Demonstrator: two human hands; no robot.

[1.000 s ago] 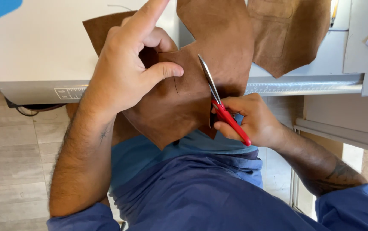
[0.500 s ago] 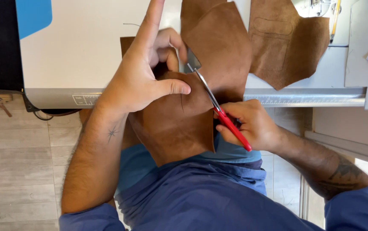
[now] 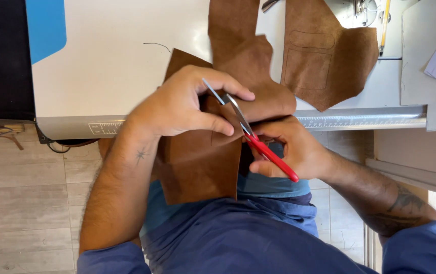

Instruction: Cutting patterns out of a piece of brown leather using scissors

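white table over wood floor | left hand clasps leather | right hand grips scissors

1 leather piece hangs off the table's near edge, left hand on top of it, scissors in the right hand just right of it. A 2nd leather piece lies further right on the table, pencil beyond it.

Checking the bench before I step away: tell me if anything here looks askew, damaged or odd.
Little stands out. The brown suede piece hangs off the white table edge while the left hand grips it and the right hand works red-handled scissors into it. One loose thread lies on the tabletop.
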